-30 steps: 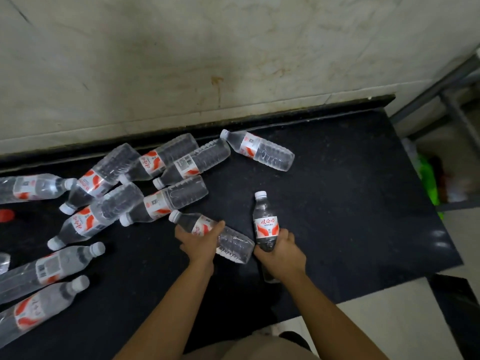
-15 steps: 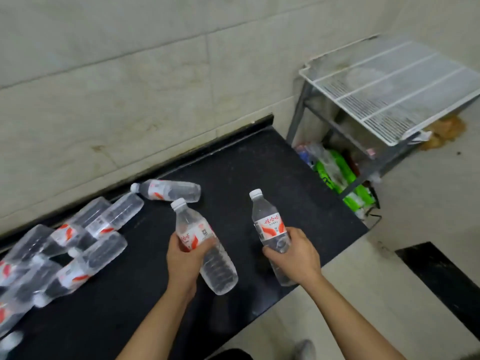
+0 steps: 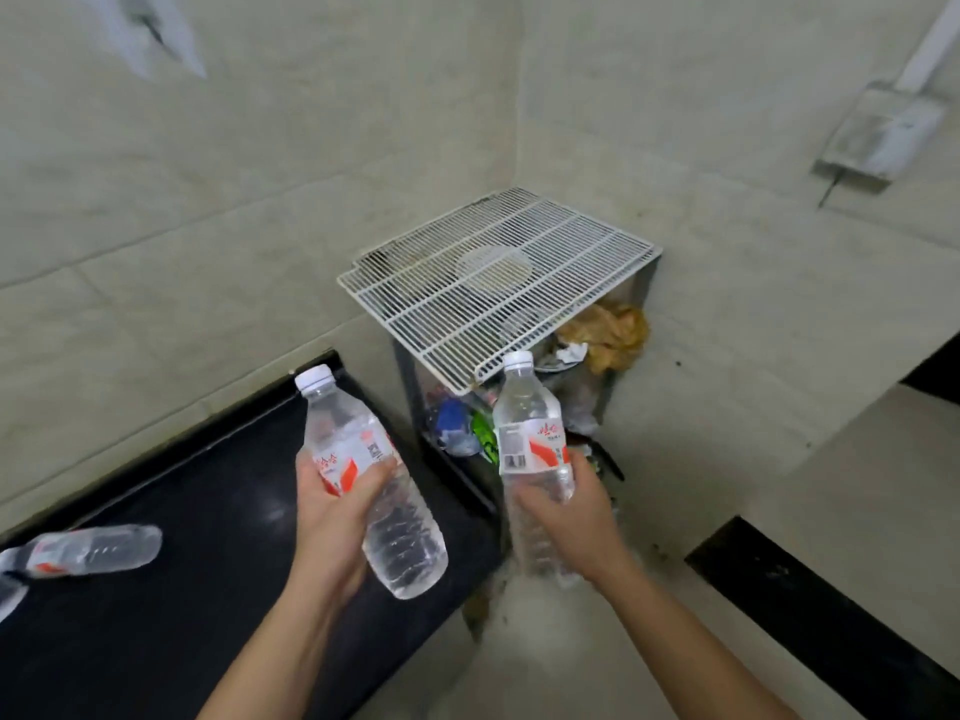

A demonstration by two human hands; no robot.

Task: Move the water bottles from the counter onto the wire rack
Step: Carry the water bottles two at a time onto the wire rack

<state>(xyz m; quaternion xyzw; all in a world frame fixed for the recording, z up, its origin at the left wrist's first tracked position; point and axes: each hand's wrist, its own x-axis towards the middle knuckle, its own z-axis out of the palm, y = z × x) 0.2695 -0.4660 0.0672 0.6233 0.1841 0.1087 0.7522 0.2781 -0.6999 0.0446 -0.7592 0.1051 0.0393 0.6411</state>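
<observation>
Bottles are two in the hands now: the left hand (image 3: pixel 332 504) is closed around one tilted bottle (image 3: pixel 371 478), the right hand (image 3: pixel 563 504) around one upright bottle (image 3: pixel 532 449). A second ago both still touched the surface (image 3: pixel 156 589); now they are lifted, and the wire rack (image 3: pixel 498 283), ahead of both hands, has come into view with no bottle on it. One bottle (image 3: pixel 91 550) lies far left of the left hand.

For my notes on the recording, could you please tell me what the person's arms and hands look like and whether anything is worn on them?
Both forearms are bare as far as the picture shows: no sleeves in view. The left hand and right hand wear no gloves, and no watch, bracelet or ring shows on wrists or fingers. The right wrist is a little blurred.
</observation>
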